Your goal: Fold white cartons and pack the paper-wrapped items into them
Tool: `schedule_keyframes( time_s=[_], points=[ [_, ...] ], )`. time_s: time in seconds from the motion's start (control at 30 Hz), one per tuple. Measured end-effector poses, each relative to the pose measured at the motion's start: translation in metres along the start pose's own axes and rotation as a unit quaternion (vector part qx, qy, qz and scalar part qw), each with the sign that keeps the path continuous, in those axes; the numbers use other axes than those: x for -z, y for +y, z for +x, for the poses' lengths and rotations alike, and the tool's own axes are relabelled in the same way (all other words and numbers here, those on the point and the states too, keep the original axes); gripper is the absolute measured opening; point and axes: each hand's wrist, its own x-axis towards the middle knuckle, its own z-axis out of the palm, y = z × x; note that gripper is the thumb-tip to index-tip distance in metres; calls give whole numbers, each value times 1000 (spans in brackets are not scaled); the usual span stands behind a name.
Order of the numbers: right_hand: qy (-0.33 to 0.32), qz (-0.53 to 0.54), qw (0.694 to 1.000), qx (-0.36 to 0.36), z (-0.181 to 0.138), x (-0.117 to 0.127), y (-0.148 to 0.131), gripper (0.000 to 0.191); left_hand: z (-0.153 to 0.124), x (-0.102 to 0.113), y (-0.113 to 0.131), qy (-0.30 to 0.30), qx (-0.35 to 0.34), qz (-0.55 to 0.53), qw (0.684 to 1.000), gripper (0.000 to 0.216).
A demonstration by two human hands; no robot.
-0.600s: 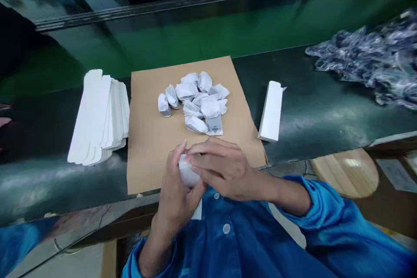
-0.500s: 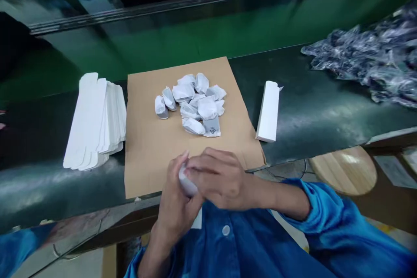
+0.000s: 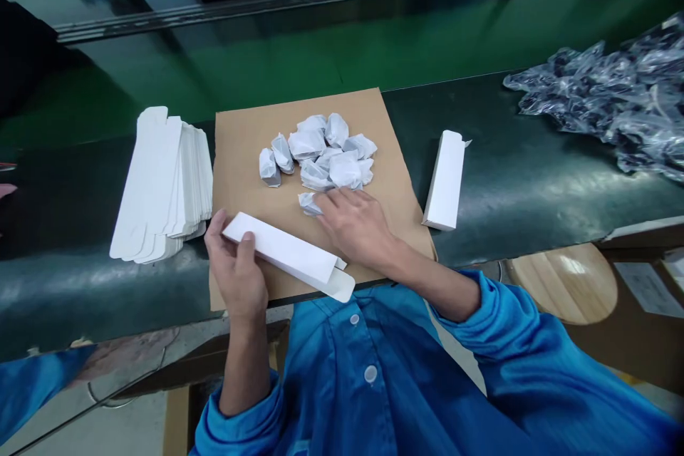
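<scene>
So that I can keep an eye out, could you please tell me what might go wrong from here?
The white box in the left hand has its open flap by the table's near edge, so the flap might catch or bend. The right hand is at a wrapped packet close beside the pile and could nudge others. The uneven stack of flat cartons might slide if the left hand bumps it.

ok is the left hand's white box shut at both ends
No, the white box in the left hand has a flap sticking out at one end.
</scene>
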Motion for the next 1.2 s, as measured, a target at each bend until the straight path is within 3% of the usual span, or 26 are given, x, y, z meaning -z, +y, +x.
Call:
schedule_keyframes(
  time_s=[0.03, 0.1, 0.2, 0.27, 0.3, 0.4, 0.47, 0.57, 0.67, 0.8, 0.93, 1.07, 1.2],
  points=[
    [2, 54, 998, -22, -5, 4, 4, 23, -3, 6, -1, -17, -64, 97, 993, 55],
    [-31, 161, 984, -73, -22, 15, 18, 25, -10, 20, 3, -84, -200, 239, 947, 63],
    [-104, 203, 969, -95, -51, 26, 38, 18, -13, 37, 17, -303, -354, 309, 829, 70],
    [-82, 127, 984, -89, -68, 26, 44, 21, -9, 39, 25, -437, -410, 329, 730, 68],
    [-60, 81, 992, -77, -74, 24, 44, 25, -6, 37, 27, -474, -426, 340, 692, 64],
    [-34, 2, 999, -16, -86, 17, 38, 41, 2, 26, 28, -511, -435, 372, 641, 57],
    [-35, -1, 999, -1, -88, 13, 36, 41, 2, 18, 29, -502, -430, 397, 637, 57],
    [-21, -12, 999, -47, -89, 12, 40, 36, -3, 12, 30, -479, -445, 410, 637, 53],
    [-21, 4, 997, -71, -91, 16, 46, 39, -9, 10, 30, -493, -466, 383, 627, 56],
    [19, 150, 986, -75, -99, 22, 43, 39, -13, 11, 27, -493, -457, 330, 662, 58],
    [-18, 266, 964, -21, -102, 16, 27, 39, -14, 15, 24, -496, -438, 290, 691, 55],
    [-23, 170, 984, 39, -94, -4, 5, 36, -13, 16, 23, -506, -445, 280, 683, 52],
    [-13, 100, 995, 26, -90, -17, -18, 48, -13, 16, 21, -470, -462, 284, 697, 48]
  ],
)
